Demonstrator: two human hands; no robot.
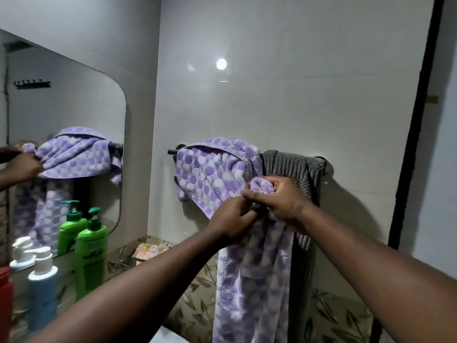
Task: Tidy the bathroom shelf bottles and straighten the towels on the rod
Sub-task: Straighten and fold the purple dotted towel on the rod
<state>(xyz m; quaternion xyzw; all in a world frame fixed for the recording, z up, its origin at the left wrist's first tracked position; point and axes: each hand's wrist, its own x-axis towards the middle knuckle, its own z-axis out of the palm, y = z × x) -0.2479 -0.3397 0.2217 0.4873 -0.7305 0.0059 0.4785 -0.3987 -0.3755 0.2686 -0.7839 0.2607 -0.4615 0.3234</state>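
- Both hands are up at the rod [173, 152], working the purple polka-dot towel [210, 174], which is draped crooked over its left half and bunched into a knot-like wad near the middle.
- The right hand [282, 200] has its fingers curled round that wad, thumb on top, clamping a fat roll of terry.
- The left hand [232, 220] sits just below and touching it, fingertips pinching the towel edge right under the wad.
- This cloth looks soft, thick and floppy. It should be light, but it will sag and slide on a smooth rod, so I'd take it by the hemmed edge or corners, not the middle.
- A long tail hangs down below the hands, and that weight will likely pull the drape lopsided.
- The grey ribbed towel [296, 167] hangs just beside it on the rod's right half, its folds uneven.
- Down left on the shelf [123, 256] there's a green pump bottle [91, 253], a blue bottle with a white pump [43, 288] and a red container [6, 295] at the frame edge.
- All three are opaque, so I cannot tell how full they are.
- The mirror [74, 100] repeats the towel and bottles.
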